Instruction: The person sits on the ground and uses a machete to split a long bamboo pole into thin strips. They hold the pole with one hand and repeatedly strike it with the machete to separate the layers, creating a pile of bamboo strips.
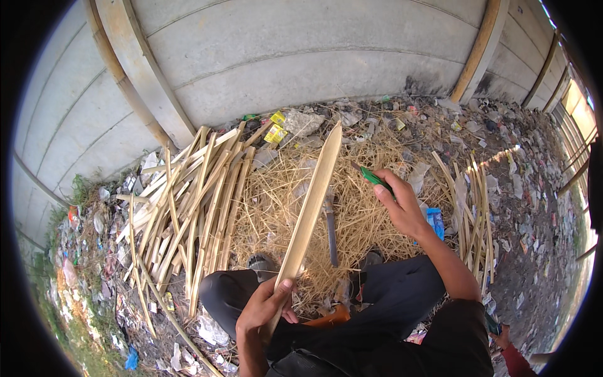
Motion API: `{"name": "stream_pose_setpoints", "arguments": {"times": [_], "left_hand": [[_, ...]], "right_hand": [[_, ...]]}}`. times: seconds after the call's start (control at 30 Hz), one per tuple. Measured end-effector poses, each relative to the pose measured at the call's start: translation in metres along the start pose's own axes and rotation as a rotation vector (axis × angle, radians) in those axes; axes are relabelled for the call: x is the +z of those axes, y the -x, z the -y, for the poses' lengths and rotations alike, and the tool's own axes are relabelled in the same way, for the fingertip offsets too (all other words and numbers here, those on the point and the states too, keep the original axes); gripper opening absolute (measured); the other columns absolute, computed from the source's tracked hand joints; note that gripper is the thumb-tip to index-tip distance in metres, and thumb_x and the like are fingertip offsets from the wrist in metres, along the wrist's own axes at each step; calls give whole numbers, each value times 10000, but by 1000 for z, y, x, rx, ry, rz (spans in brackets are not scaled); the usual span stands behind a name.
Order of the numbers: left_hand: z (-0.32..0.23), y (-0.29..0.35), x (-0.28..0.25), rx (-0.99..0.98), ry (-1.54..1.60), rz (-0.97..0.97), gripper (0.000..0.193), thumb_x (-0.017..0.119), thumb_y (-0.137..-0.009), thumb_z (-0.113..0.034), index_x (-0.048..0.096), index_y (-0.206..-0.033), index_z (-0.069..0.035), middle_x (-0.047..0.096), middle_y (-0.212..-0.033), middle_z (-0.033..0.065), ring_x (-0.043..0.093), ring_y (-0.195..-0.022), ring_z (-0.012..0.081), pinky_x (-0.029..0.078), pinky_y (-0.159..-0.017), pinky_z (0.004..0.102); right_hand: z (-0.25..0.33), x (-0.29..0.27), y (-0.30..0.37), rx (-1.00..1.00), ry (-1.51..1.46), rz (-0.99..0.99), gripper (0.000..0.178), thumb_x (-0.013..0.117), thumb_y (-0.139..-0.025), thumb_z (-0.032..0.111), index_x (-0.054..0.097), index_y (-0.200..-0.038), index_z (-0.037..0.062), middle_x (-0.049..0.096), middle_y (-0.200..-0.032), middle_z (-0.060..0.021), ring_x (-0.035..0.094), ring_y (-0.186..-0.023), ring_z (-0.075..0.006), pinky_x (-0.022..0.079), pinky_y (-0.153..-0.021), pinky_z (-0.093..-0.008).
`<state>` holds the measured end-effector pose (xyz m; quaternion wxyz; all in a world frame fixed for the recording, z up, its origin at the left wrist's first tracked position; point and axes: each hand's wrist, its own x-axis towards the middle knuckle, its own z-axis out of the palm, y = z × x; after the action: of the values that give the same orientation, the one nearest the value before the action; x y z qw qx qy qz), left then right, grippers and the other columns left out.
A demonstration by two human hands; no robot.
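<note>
My left hand (269, 305) is closed around the lower end of a long split bamboo strip (309, 210). The strip slants up and away from my lap, its hollow pale inner side facing up and its far tip pointed. To the right of it, my right hand (401, 204) grips a green-handled cutter knife (375, 180). The blade end points left toward the strip, apart from it. Below and between my hands, a tool with a dark handle (331, 235) lies on the bamboo shavings (267, 210); its head is partly hidden by shavings.
Many split bamboo strips (204, 182) are heaped at the left. Thinner strips (482, 213) lie at the right. A concrete wall (314, 47) with posts stands behind littered ground. A blue wrapper (434, 221) lies near my right forearm. Another person's hand (501, 337) with a red sleeve shows at lower right.
</note>
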<state>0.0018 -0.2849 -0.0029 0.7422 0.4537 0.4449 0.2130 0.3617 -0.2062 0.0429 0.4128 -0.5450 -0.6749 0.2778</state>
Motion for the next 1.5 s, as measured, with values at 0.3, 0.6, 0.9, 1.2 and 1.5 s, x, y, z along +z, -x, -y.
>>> {"name": "stream_pose_setpoints", "arguments": {"times": [0.3, 0.6, 0.9, 1.2, 1.5], "left_hand": [[32, 2, 5, -106, 87, 264, 417, 442, -1095, -387, 569, -1053, 9, 521, -638, 44, 656, -543, 210, 586, -545, 331], [47, 5, -4, -169, 121, 334, 434, 442, -1094, -381, 590, -1087, 27, 537, -673, 56, 692, -633, 236, 617, -637, 364], [40, 1, 3, 53, 54, 301, 392, 553, -1067, -306, 505, -1285, 16, 659, -912, 80, 705, -922, 186, 585, -818, 306], [0, -7, 33, 72, -118, 153, 303, 574, -1061, -237, 526, -1223, 15, 674, -857, 62, 693, -770, 129, 578, -674, 266], [-4, -4, 41, 123, -254, 60, 230, 549, -1067, -216, 539, -1067, 14, 614, -690, 51, 654, -586, 130, 539, -551, 270]], "right_hand": [[-17, -3, -17, 248, -417, -201, 414, 541, -1055, 274, 571, -1391, 33, 437, -749, 55, 320, -582, -38, 272, -554, -245], [-22, -11, -24, 210, -827, -206, 341, 551, -1056, 220, 620, -1310, 4, 496, -666, 59, 330, -503, -24, 282, -517, -240], [-27, -22, -23, 193, -773, -181, 224, 631, -1006, 207, 628, -1145, 31, 431, -629, 79, 339, -503, -28, 281, -525, -240], [-24, -27, -21, 237, -743, -155, 267, 597, -1023, 274, 636, -1154, 45, 453, -660, 69, 347, -502, -30, 293, -525, -242], [-9, -34, -21, 135, -433, -260, 469, 421, -1081, 459, 634, -1142, 46, 528, -738, -1, 422, -545, -63, 349, -539, -256]]}}
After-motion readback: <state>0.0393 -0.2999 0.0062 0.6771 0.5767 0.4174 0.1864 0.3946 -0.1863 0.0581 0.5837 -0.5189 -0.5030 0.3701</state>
